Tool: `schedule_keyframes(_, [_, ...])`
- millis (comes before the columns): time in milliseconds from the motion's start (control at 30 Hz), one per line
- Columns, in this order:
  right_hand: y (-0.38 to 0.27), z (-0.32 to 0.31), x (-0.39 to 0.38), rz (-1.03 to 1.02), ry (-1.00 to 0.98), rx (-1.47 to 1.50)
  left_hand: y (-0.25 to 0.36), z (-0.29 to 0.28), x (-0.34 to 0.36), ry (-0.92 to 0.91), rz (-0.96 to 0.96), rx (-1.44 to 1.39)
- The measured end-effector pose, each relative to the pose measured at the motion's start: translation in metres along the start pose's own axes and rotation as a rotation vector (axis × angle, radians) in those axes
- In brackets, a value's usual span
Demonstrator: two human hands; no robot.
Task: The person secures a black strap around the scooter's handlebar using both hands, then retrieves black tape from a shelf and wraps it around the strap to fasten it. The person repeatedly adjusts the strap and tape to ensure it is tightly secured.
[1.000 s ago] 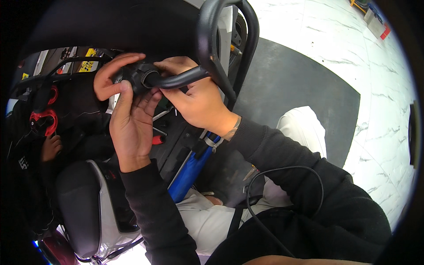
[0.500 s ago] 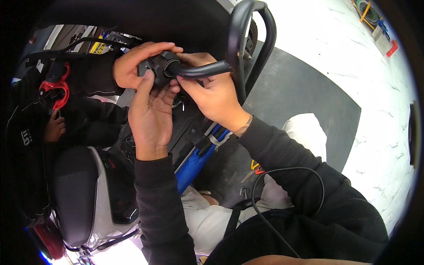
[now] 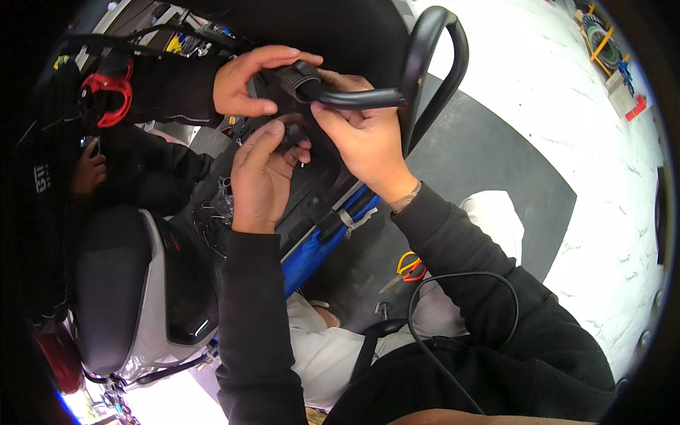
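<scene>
My right hand (image 3: 368,142) grips the bent black tube (image 3: 358,98) from below, its thumb along the near side and its other fingers partly hidden behind. Around the tube's left end sits a black ribbed clamp-like piece (image 3: 292,76). A co-worker's hand (image 3: 244,81) reaches in from the left, fingers over that piece and thumb apart below it. Just under it, my left hand (image 3: 263,177) pinches a small black part (image 3: 294,134) between thumb and fingers, apart from the tube. To the right rises a thick black tubular loop (image 3: 453,57).
A scooter with a black seat (image 3: 106,283) stands at left. Blue wrapping (image 3: 312,255) covers a bar below my hands. Scissors with yellow and red handles (image 3: 409,265) lie near my leg on the dark mat (image 3: 503,170). A red ring-shaped thing (image 3: 117,99) hangs by the co-worker's sleeve.
My left hand has drawn down from the clamp-like piece with the small black part. The co-worker's thumb has come away from it. The whole scene has shifted slightly in view.
</scene>
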State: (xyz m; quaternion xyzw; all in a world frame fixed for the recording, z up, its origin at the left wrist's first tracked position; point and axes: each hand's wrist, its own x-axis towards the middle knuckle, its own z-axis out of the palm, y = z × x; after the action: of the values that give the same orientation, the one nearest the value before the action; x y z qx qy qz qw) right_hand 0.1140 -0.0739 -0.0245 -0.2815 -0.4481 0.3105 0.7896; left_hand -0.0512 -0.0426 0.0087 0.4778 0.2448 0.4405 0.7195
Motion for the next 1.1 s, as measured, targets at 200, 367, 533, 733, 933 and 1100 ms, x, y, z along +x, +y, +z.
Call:
schedule_keyframes(200, [-0.009, 0.004, 0.002, 0.060, -0.009, -0.007, -0.040, -0.056, -0.001, 0.250, -0.307, 0.683])
schedule_keyframes(367, [-0.014, 0.007, 0.003, 0.069, -0.016, 0.028, -0.094, -0.111, -0.019, 0.272, 0.032, 1.464])
schedule_keyframes(533, [-0.018, 0.010, 0.004, 0.049, -0.001, -0.028, -0.112, -0.111, -0.029, 0.305, 0.155, 1.586])
schedule_keyframes(733, [-0.020, 0.011, 0.005, 0.057, 0.007, -0.037, -0.045, -0.030, 0.006, 0.281, 0.394, 1.065])
schedule_keyframes(933, [-0.021, 0.009, 0.009, 0.056, 0.001, -0.114, -0.008, 0.025, 0.017, 0.068, 0.223, 0.041])
schedule_keyframes(1100, [-0.018, 0.007, 0.012, 0.070, -0.017, -0.077, -0.010, 0.034, 0.026, 0.106, 0.304, 0.003])
